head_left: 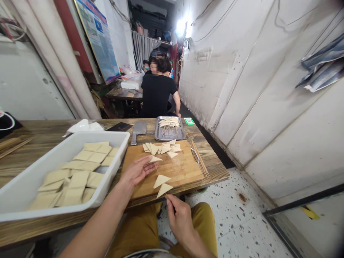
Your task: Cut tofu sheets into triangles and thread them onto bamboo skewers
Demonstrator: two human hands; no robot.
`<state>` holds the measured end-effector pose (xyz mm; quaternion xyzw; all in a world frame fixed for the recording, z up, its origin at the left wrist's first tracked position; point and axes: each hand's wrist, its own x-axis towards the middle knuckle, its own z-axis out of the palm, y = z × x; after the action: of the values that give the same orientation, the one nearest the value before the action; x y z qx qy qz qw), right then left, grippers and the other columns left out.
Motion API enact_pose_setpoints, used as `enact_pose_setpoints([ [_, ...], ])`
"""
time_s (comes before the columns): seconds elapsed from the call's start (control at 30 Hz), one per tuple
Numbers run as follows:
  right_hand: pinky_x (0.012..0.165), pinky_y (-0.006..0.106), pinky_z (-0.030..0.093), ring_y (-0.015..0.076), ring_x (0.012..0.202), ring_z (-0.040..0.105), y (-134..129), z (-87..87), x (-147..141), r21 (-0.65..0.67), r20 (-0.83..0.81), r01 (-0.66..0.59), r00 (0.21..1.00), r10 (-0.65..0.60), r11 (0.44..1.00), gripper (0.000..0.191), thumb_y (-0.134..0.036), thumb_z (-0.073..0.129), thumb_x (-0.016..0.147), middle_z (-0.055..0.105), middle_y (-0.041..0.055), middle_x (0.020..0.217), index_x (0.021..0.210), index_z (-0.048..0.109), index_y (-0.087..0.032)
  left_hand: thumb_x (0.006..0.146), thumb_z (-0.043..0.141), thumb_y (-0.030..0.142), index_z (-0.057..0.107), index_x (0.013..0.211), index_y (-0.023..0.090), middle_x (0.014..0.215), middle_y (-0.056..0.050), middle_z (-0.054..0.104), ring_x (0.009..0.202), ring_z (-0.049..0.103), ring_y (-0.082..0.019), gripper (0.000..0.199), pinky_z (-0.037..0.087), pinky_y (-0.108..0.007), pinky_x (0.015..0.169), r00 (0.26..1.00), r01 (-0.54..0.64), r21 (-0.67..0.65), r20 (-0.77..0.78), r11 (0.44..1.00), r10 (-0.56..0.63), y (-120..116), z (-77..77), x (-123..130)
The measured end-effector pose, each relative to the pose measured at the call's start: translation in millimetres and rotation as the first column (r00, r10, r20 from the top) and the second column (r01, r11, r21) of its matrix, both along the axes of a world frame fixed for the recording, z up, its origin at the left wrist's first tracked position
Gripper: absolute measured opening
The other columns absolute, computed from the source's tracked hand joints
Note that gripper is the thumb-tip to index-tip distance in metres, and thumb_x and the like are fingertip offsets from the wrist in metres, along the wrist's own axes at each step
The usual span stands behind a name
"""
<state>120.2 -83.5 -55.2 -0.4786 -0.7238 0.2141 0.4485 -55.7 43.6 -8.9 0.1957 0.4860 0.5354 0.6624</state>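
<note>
My right hand (178, 216) is closed around the lower end of a thin wooden skewer with two pale yellow tofu triangles (164, 190) threaded on it. My left hand (138, 170) pinches another tofu triangle (155, 159) between thumb and fingers, near the skewer's far end. Whether the tip has pierced that piece, I cannot tell. Under my left hand lies a wooden cutting board (180, 170). More cut triangles (165, 148) lie in a loose pile along the board's far side.
A white plastic tub (118, 157) at left contains stacked tofu squares. Behind the board are a cleaver (139, 130) and a metal tray (158, 134) with filled skewers. Bare skewers (200, 159) lie along the right edge. A person in black (158, 93) sits beyond the table; a wall runs along the right.
</note>
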Motion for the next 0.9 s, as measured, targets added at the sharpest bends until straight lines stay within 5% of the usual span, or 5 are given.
enact_pose_setpoints([
  [0.9, 0.061, 0.022, 0.05, 0.0161, 0.063, 0.065, 1.7, -0.2, -0.8, 0.009, 0.009, -0.004, 1.0, 0.004, 1.0, 0.03, -0.019, 0.037, 0.092, 0.068, 0.0062, 0.073, 0.092, 0.067, -0.016, 0.078, 0.06, 0.013, 0.06, 0.086, 0.01, 0.078, -0.015, 0.071, 0.073, 0.069, -0.02, 0.009, 0.056, -0.026, 0.067, 0.995, 0.043, 0.028, -0.093, 0.999, -0.04, -4.1, -5.1, -3.1],
])
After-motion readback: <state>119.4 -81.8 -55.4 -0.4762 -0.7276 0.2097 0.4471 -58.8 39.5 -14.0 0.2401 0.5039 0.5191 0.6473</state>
